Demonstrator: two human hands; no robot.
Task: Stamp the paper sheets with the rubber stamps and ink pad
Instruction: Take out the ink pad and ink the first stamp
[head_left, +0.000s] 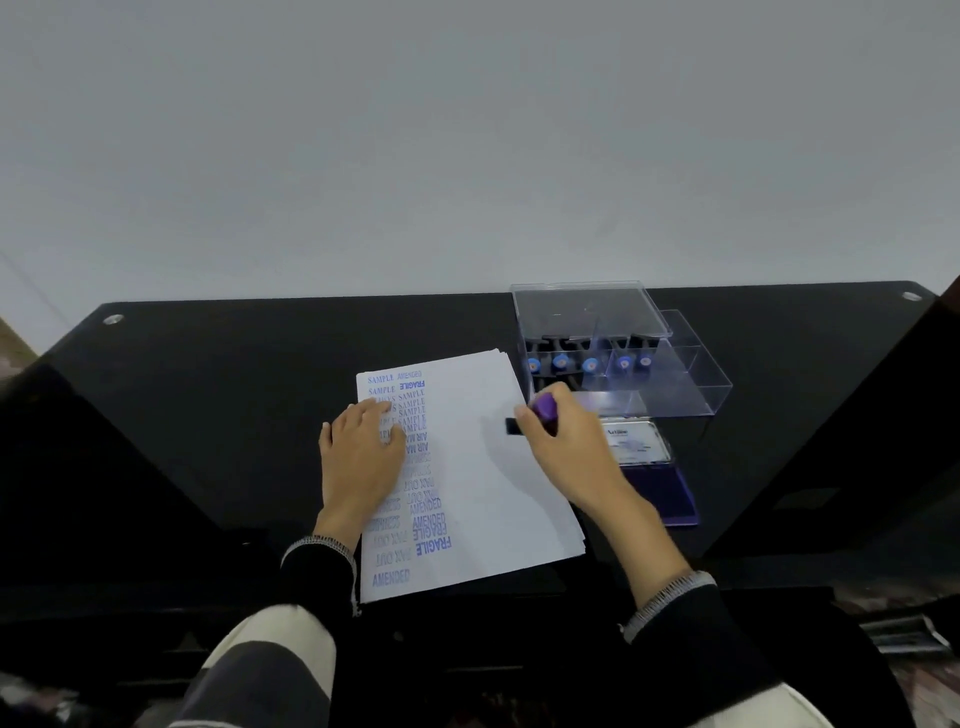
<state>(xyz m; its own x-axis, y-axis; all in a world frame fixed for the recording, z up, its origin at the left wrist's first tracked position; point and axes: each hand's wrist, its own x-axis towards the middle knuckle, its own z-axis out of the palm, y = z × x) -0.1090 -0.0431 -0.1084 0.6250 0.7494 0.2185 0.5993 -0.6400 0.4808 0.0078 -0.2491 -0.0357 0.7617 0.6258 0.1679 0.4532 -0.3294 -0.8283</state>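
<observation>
A stack of white paper sheets lies on the black table; the top sheet carries two columns of blue stamped words down its left side. My left hand rests flat on that left side. My right hand grips a rubber stamp with a purple top. Its black base sticks out left over the sheet's right edge. An open ink pad with a purple pad and a labelled lid lies to the right of the paper.
A clear plastic case with its lid raised stands behind the ink pad and holds several black stamps with blue caps. The table's far edge meets a pale wall. My knees show below the near edge.
</observation>
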